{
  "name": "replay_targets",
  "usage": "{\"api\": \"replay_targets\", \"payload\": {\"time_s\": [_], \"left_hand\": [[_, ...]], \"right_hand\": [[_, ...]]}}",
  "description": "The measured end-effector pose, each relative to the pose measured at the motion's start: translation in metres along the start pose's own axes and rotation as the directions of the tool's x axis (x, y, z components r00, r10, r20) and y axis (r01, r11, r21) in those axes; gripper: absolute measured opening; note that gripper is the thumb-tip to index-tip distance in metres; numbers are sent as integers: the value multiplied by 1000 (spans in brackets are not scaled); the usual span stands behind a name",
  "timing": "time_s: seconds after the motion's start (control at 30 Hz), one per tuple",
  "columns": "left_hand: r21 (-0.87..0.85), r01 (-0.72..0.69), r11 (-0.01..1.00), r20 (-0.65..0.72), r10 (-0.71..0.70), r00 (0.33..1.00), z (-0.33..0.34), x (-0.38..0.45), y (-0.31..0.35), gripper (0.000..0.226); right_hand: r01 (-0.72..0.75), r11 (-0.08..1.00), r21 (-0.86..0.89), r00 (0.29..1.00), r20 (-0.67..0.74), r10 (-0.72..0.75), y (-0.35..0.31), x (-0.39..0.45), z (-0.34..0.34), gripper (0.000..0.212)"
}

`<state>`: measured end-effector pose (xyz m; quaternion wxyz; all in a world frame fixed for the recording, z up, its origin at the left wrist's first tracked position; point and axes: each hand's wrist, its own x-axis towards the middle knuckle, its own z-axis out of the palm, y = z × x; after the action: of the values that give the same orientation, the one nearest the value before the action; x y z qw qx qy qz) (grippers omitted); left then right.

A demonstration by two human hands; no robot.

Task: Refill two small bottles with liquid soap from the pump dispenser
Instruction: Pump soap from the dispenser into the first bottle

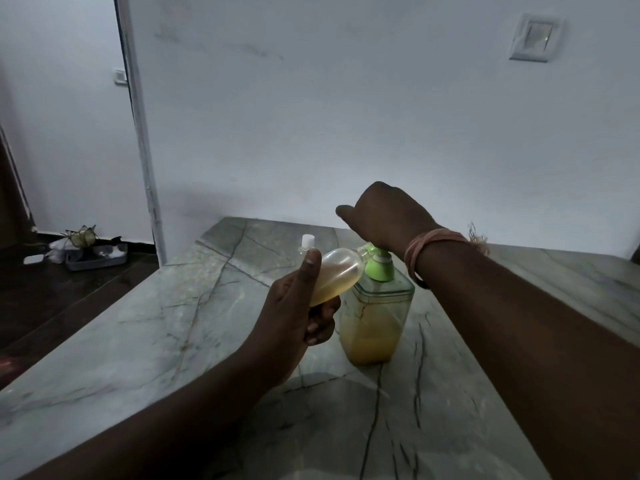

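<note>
While left hand (pixel 294 306) grips tilted small bottle (pixel 337 273), mouth at green pump dispenser (pixel 375 306), right hand (pixel 388 216) presses pump top, fingers hidden, grip indeterminable; capped second bottle (pixel 306 245) behind.

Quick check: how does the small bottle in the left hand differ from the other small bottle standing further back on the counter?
The held bottle is tilted, neck at the green pump of the dispenser; the back bottle stands upright on the counter. The held bottle is uncapped and holds some yellow soap in the left hand; the back bottle wears a white cap, contents hidden. Both look small and clear.
</note>
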<state>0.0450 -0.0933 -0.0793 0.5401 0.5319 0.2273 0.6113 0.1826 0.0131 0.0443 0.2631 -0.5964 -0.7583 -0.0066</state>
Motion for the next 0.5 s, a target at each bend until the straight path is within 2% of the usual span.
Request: {"api": "replay_targets", "payload": {"time_s": [0.1, 0.23, 0.33, 0.4, 0.5], "left_hand": [[3, -2, 1000, 4, 2, 1000, -2, 0, -1, 51], [5, -5, 1000, 5, 5, 1000, -1, 0, 1, 53], [-1, 0, 1000, -7, 0, 1000, 1, -2, 2, 53], [-1, 10, 1000, -18, -11, 1000, 1, -2, 1, 51], [-1, 16, 1000, -30, -16, 999, -1, 0, -1, 46]], "right_hand": [[-36, 998, 43, 999, 5, 36, 2, -3, 2, 41], [-16, 999, -32, 999, 46, 17, -1, -4, -2, 33], [38, 994, -102, 996, 85, -29, -5, -1, -8, 34], [52, 992, -119, 997, 67, -44, -6, 1, -9, 35], [-7, 999, -37, 1000, 17, 8, -1, 2, 1, 38]]}}
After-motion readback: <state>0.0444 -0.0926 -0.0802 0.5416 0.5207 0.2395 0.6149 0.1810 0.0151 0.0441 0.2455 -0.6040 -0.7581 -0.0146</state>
